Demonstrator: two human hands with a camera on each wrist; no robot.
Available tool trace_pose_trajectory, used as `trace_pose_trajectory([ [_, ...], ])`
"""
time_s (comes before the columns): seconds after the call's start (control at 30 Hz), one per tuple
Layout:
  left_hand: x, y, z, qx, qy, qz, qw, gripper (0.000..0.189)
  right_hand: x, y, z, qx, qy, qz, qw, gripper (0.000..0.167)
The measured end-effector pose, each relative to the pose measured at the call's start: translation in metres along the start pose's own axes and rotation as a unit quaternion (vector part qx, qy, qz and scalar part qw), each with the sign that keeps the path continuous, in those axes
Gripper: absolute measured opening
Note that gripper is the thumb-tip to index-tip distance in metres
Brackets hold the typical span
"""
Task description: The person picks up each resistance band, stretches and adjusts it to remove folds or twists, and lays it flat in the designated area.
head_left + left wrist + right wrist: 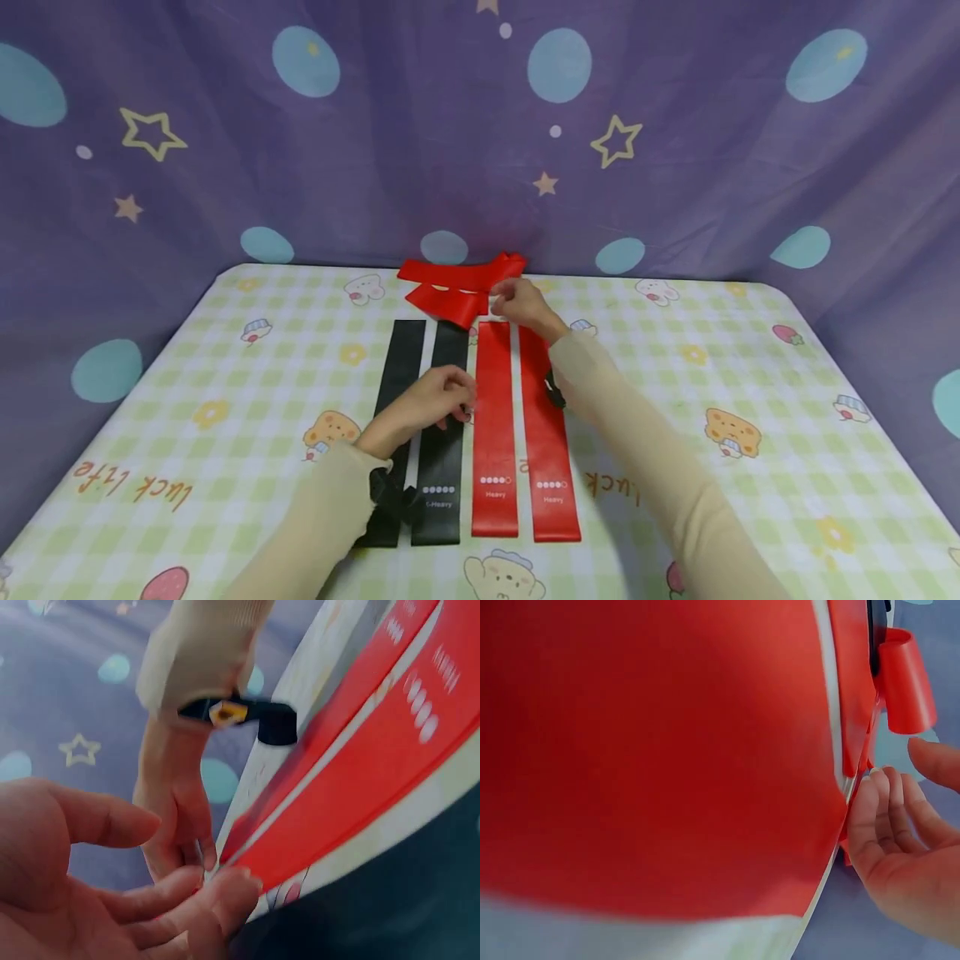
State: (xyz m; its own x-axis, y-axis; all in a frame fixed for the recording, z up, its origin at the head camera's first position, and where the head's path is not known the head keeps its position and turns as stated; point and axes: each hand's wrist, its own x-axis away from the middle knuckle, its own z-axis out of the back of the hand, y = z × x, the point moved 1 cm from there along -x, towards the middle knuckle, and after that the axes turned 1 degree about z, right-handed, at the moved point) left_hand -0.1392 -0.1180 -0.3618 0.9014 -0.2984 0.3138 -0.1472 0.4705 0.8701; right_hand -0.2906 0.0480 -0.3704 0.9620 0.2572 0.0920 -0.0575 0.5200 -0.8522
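Note:
Two black resistance bands lie lengthwise side by side, the inner one (pixel 438 454) marked "-Heavy". To their right lie two red resistance bands marked "Heavy", an inner one (pixel 495 417) and an outer one (pixel 546 442). More red band (pixel 453 275) lies crumpled and folded at the back. My left hand (pixel 431 398) hovers over the inner black band, fingers loosely bent; in the left wrist view, thumb and fingers stand apart with nothing held. Beyond the far ends of the red strips is my right hand (pixel 528 307), beside the crumpled red band, its fingers (pixel 889 817) bent, thumb apart, holding nothing.
A checkered, cartoon-printed cloth (pixel 675 392) covers the table. Behind the table's far edge hangs a purple curtain (pixel 465 150) with stars and balloons. A dark strap (pixel 393 496) is on the left wrist, another (pixel 554 390) on the right.

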Motion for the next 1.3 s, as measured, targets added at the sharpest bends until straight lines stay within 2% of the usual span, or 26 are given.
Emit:
trace_pose_trajectory([
  [0.13,-0.018,-0.002,0.010,0.012,0.045,0.051,0.9976,0.039,-0.003,-0.004,-0.006,-0.021,-0.018,0.004,0.9996,0.039],
  [0.27,-0.034,-0.003,0.017,0.058,0.063,0.075,0.9935,0.052,-0.002,-0.007,-0.010,-0.032,-0.034,0.001,0.9989,0.040],
  [0.33,-0.039,-0.002,0.019,0.087,0.066,0.079,0.9908,0.056,-0.001,-0.008,-0.011,-0.022,-0.040,0.008,0.9989,0.038],
  [0.53,-0.051,-0.001,0.020,0.166,0.047,0.089,0.9810,0.063,-0.001,-0.009,-0.014,0.030,-0.048,0.016,0.9983,0.033],
  [0.7,-0.059,0.000,0.018,0.208,0.038,0.082,0.9740,0.060,0.002,-0.010,-0.015,0.051,-0.041,0.026,0.9975,0.026],
  [0.8,-0.062,0.001,0.017,0.234,0.046,0.073,0.9683,0.053,0.004,-0.012,-0.015,0.047,-0.034,0.042,0.9974,0.022],
  [0.9,-0.062,0.002,0.017,0.270,0.081,0.070,0.9569,0.048,0.006,-0.017,-0.015,0.032,-0.022,0.062,0.9973,0.022],
  [1.1,-0.065,0.003,0.021,0.332,0.182,0.069,0.9229,0.040,0.007,-0.026,-0.013,0.012,0.004,0.081,0.9967,0.025],
  [1.2,-0.068,0.004,0.022,0.330,0.226,0.056,0.9147,0.034,0.008,-0.030,-0.010,0.008,0.016,0.086,0.9961,0.026],
  [1.3,-0.070,0.009,0.023,0.318,0.253,0.027,0.9135,0.031,0.008,-0.032,-0.006,-0.003,0.032,0.101,0.9944,0.025],
])
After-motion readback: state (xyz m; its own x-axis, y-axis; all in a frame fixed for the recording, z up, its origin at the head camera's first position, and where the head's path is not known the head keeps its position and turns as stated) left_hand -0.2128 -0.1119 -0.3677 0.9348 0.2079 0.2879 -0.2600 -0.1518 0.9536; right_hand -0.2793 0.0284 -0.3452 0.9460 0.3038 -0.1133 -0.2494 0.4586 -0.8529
